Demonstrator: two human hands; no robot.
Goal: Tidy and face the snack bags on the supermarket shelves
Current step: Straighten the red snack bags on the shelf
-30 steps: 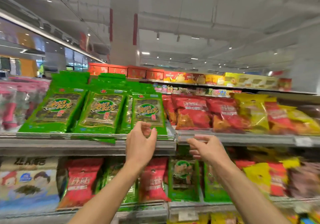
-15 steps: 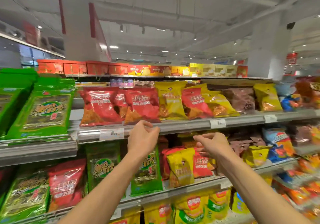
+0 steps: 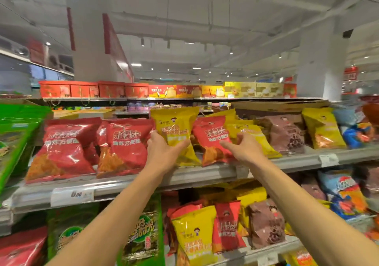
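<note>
My left hand [image 3: 164, 152] grips a yellow snack bag [image 3: 174, 126] standing upright on the upper shelf [image 3: 127, 181], thumb across its front. Right of it leans a red snack bag [image 3: 213, 140]. My right hand [image 3: 244, 148] holds the lower edge of a second yellow bag [image 3: 254, 138] lying tilted behind the red one. Left of my hands, two red bags [image 3: 65, 148] stand side by side. A brown bag [image 3: 287, 134] and another yellow bag [image 3: 324, 128] stand further right.
Green seaweed bags [image 3: 14, 138] fill the shelf section at far left. The lower shelf holds green, yellow, red, brown and blue bags [image 3: 194, 237]. Red and yellow boxes [image 3: 114, 90] line the top shelf. A price tag [image 3: 71, 195] hangs on the shelf rail.
Both hands rose from in front of the shelf rail to the bags on the upper shelf and took hold of a yellow bag each. The view moved closer.
</note>
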